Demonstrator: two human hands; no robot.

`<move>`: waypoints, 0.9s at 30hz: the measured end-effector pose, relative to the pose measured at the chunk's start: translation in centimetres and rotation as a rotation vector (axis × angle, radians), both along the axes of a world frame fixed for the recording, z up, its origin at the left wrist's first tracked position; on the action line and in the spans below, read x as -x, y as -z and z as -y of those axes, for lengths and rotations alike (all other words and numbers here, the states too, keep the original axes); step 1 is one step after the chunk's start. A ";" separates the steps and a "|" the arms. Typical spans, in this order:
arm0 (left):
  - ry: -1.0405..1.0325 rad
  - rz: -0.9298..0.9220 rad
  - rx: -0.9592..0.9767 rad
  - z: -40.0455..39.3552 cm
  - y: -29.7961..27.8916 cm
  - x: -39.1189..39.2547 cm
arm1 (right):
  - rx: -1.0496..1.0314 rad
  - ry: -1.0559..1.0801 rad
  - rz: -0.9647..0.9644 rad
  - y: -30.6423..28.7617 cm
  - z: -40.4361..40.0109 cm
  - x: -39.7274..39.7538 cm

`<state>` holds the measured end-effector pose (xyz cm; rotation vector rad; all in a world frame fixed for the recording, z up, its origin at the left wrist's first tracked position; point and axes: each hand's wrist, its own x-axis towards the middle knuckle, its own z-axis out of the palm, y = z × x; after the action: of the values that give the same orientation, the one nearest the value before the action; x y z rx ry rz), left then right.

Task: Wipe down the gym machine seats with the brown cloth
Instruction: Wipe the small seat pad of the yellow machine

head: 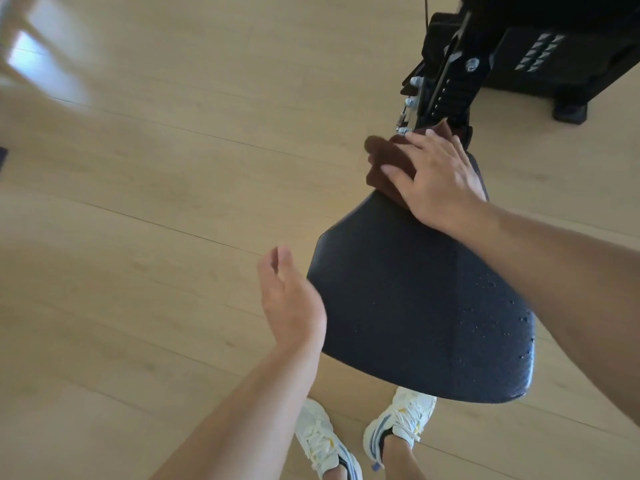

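Note:
A black padded gym machine seat [408,306] fills the middle right of the view, with small water droplets on its right side. At its narrow far end lies the folded brown cloth [382,157]. My right hand [436,174] presses flat on the cloth, fingers spread over it, and the cloth's left part sticks out past the fingers. My left hand [287,299] hovers beside the seat's left edge, fingers loosely apart, holding nothing.
The black machine frame [446,81] with bolts and an adjustment post rises beyond the seat, and its base [540,53] stands at the top right. Light wooden floor [138,202] lies all around. My white sneakers [398,424] stand under the seat's near edge.

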<state>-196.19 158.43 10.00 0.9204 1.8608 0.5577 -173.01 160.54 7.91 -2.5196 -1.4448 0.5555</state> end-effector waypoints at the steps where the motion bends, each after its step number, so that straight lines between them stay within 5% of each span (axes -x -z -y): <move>1: -0.009 -0.040 0.010 -0.4 0.4 -0.4 | -0.035 0.010 -0.040 -0.4 0.5 1.0; 7: 0.074 -0.244 -0.008 0.0 1.7 -0.3 | -0.150 -0.257 -0.059 -3.3 7.7 10.0; 10: 0.120 -0.304 -0.029 -0.3 1.7 -0.6 | -0.198 -0.410 -0.068 -2.5 6.7 8.5; 17: 0.157 -0.421 0.021 -0.4 1.8 -1.1 | 0.200 -0.086 0.113 -1.4 -4.7 0.7; 22: 0.175 -0.453 0.051 -0.6 1.9 -1.3 | 0.391 -0.298 0.037 -3.8 -7.2 4.0; 27: 0.177 -0.485 0.021 -0.6 1.9 -1.5 | 0.293 -0.494 -0.092 -3.2 -5.5 11.5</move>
<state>-194.70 159.04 8.13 1.2751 2.1743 0.2138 -184.50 166.09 11.08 -2.2817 -2.0928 1.0121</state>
